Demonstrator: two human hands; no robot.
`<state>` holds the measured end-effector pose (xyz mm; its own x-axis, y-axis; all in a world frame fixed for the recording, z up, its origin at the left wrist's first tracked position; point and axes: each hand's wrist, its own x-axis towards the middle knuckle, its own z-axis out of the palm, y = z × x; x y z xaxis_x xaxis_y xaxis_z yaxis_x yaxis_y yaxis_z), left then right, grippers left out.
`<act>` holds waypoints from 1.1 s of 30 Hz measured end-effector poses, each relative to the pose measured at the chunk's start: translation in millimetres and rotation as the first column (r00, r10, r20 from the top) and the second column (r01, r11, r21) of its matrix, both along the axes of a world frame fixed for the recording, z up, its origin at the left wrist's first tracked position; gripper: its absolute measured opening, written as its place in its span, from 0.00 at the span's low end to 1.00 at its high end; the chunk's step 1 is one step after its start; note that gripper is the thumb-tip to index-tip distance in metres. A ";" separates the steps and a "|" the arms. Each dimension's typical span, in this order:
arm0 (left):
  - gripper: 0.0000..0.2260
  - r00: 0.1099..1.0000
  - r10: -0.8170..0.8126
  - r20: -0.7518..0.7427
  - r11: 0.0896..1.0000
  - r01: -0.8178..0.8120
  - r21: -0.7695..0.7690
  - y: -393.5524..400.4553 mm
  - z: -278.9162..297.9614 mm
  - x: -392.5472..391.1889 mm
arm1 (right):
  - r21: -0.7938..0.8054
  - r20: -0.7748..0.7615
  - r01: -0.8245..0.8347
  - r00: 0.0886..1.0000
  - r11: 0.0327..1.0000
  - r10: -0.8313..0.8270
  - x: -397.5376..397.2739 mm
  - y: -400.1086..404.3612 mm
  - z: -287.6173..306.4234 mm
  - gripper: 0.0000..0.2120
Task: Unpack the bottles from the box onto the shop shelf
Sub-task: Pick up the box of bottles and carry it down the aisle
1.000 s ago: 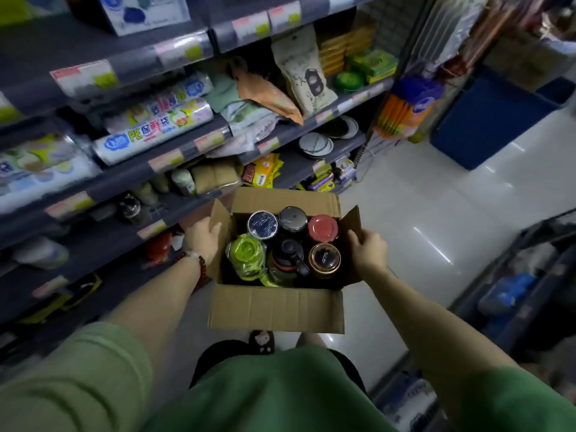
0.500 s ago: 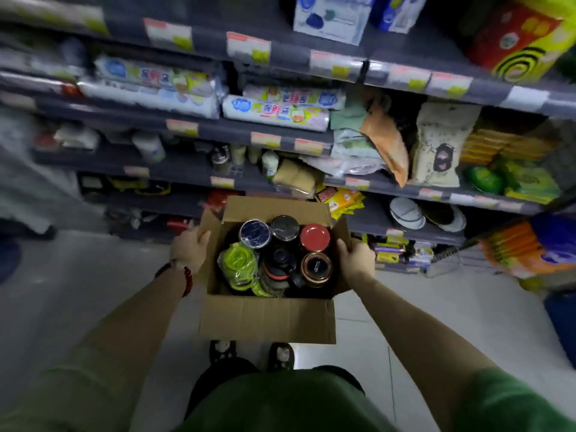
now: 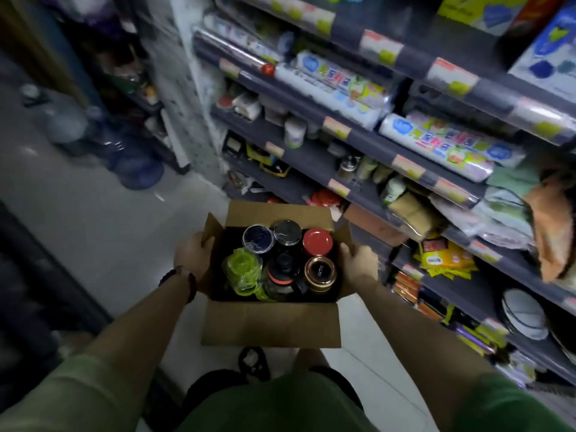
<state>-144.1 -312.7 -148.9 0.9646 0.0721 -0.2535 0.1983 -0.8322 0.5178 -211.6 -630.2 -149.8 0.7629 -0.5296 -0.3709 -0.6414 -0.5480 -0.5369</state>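
I carry an open cardboard box (image 3: 270, 322) in front of my waist. My left hand (image 3: 192, 260) grips its left wall and my right hand (image 3: 358, 263) grips its right wall. Several bottles stand upright inside: a red-lidded one (image 3: 317, 241), a dark blue-lidded one (image 3: 258, 239), a grey-lidded one (image 3: 287, 232), a copper-rimmed one (image 3: 320, 270), a lime green one (image 3: 243, 269) and a black one with an orange ring (image 3: 282, 269). The shop shelf (image 3: 314, 157) runs along my right, beyond the box.
The dark shelves hold rolls of plastic wrap (image 3: 448, 145), small jars (image 3: 294, 132), packets and plates (image 3: 523, 313). Large blue water jugs (image 3: 137, 163) stand on the pale floor at the far left. A dark rack edge (image 3: 37, 275) lines the left side.
My view has swung left along the aisle with the box still held in both hands. The shelving now lies to my right and the water jugs have come into sight.
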 end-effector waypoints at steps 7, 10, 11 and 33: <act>0.14 0.961 0.274 -0.024 0.961 -0.274 -0.022 63.6 -2.6 -18.4 | 0.001 -0.016 -0.257 0.966 0.966 0.257 65.2 59.7 -6.1 0.19; 0.13 0.921 0.391 -0.003 0.920 -0.391 -0.017 78.5 -4.1 -22.8 | 0.004 -0.017 -0.403 0.915 0.915 0.403 97.3 79.9 -12.4 0.19; 0.13 0.902 0.431 0.000 0.902 -0.431 -0.017 81.5 -4.5 -24.3 | 0.006 -0.009 -0.441 0.898 0.898 0.441 107.6 86.1 -13.7 0.18; 0.12 0.608 0.793 -0.041 0.607 -0.794 -0.029 140.4 -254.9 9.2 | -0.007 0.022 -0.752 0.659 0.659 0.752 264.6 211.3 -263.2 0.14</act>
